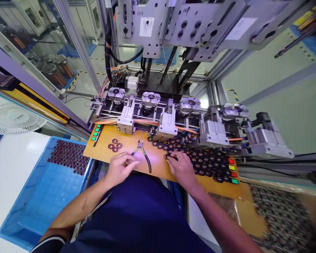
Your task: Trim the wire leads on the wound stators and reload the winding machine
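Observation:
My right hand (183, 170) pinches a small dark ring-shaped part (168, 155) at the left edge of a large group of similar dark ring parts (204, 161) on the tan work board (158, 165). Over the board's front edge, my left hand (121, 168) has its fingers curled towards the thumb, and nothing shows between them. Just right of its fingertips lie cutting pliers (144, 154) with dark and yellow handles, jaws pointing away from me. A few reddish-dark ring parts (114, 145) sit in a cluster beyond my left hand.
Behind the board stands a machine with metal clamp blocks (168, 123) and round fixtures (150, 99). Lit buttons (96, 134) line the board's left end, more (233, 171) its right. A blue bin (42, 196) holds many ring parts; metal parts (281, 214) lie at lower right.

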{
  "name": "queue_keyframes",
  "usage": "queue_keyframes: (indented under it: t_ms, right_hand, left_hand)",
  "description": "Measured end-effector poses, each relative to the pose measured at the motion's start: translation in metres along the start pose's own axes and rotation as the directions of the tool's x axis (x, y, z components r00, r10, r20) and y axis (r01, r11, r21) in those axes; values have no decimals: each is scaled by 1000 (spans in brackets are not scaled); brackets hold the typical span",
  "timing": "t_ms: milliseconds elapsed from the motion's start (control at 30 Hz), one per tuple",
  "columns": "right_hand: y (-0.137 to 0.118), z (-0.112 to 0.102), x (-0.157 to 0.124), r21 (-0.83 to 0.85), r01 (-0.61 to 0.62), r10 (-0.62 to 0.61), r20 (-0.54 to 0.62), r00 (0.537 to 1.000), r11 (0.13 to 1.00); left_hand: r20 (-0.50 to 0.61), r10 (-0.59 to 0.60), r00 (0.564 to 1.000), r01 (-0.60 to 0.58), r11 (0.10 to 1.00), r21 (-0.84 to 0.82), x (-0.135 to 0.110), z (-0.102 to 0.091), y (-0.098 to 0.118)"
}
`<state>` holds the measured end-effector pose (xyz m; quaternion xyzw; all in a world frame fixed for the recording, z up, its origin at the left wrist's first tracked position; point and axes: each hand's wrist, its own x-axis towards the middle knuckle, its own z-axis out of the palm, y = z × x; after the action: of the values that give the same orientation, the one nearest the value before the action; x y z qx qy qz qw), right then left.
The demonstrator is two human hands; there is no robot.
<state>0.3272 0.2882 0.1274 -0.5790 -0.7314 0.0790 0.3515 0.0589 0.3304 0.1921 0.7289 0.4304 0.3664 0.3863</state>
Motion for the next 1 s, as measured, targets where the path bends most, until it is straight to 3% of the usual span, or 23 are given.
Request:
queue_keyframes:
  t_ms: [100,167,233,333,433,500,600,800,900,1000]
  right_hand:
    - [-36,-7,6,152,-8,17,-55,998,988]
    - [-60,-12,11,298,-9,37,-88,995,955]
    - [-78,-15,18,469,-23,70,-83,994,883]
    - [-90,-17,30,698,-117,106,59,993,707]
    - [-93,-15,42,801,-238,124,203,971,549]
    - [-93,-12,48,810,-289,140,253,957,510]
    - [-94,-6,55,790,-324,139,296,945,521]
    - [-101,-2,69,761,-266,43,299,953,592]
    - [-85,-15,106,681,-155,-41,263,964,715]
    - [-48,-30,170,414,112,-156,73,985,903]
  left_hand:
    - [216,-24,976,58,987,-153,10,14,16]
    - [285,-22,958,92,968,-234,11,20,24]
    - [267,-34,963,111,953,-280,9,24,27]
    - [176,-49,983,100,951,-292,5,20,28]
    - [77,-16,997,35,965,-259,4,12,27]
    - [14,27,1000,-24,974,-225,3,7,26]
    - [-68,80,994,-90,982,-164,3,3,24]
    - [-149,106,983,-112,993,-32,1,-6,22]
    - [-188,90,978,-86,996,32,-3,-13,19]
    - [-225,66,972,-46,995,91,-8,-18,11]
